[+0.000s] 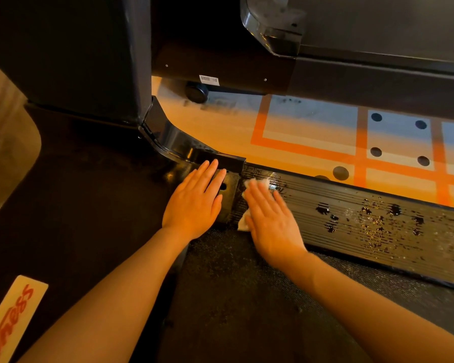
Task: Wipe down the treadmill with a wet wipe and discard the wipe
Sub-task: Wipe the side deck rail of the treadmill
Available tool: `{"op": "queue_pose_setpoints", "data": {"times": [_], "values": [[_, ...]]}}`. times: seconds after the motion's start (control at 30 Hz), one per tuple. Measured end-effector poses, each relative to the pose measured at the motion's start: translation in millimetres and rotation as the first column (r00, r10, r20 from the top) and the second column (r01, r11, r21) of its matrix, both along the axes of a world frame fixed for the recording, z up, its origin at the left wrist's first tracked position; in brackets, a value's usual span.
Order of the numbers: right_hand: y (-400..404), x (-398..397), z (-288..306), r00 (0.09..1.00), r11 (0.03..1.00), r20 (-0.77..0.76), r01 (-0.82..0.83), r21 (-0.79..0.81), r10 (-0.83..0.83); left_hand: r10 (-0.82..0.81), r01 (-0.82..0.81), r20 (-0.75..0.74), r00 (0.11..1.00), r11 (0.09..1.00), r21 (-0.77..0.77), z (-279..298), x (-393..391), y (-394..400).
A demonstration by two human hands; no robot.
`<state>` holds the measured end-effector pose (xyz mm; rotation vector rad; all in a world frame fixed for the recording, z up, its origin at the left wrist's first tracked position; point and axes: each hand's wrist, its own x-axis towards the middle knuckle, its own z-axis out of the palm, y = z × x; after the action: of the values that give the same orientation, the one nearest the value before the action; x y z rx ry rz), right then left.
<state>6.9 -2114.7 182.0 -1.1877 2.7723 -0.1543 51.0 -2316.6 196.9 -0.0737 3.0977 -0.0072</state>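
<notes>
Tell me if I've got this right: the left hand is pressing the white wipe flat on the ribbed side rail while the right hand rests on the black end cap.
Not quite: the hands are swapped. The head view shows the right hand pressing the white wipe flat on the ribbed side rail, while the left hand rests on the black end cap.

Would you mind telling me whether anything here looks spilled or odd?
Yes: dark wet blotches and droplets lie scattered on the ribbed side rail, right of the wipe under the right hand; that stretch looks unwiped.
</notes>
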Motion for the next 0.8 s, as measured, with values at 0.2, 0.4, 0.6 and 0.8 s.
{"op": "queue_pose_setpoints", "data": {"times": [0.2,0.4,0.6,0.8], "values": [[5.7,-9.6,2.3,1.0,0.998,-0.005,0.02,0.063,-0.02,0.0,0.0,-0.01,1.0,1.0,-0.001,-0.1,0.2,0.2],[-5.4,-28.9,11.3,0.983,0.984,0.078,0.157,0.084,-0.163,0.006,-0.006,0.01,1.0,1.0,-0.014,0.7,0.0,0.6],[23.6,30.1,-3.0,0.997,0.996,0.018,0.079,0.043,-0.079,0.018,-0.017,-0.008,1.0,0.995,0.095,2.2,-1.1,0.9],[18.0,-19.6,7.4,0.984,0.976,0.025,0.171,0.131,-0.176,0.057,-0.05,-0.042,0.998,0.988,0.148,6.9,-21.0,31.5]]}}
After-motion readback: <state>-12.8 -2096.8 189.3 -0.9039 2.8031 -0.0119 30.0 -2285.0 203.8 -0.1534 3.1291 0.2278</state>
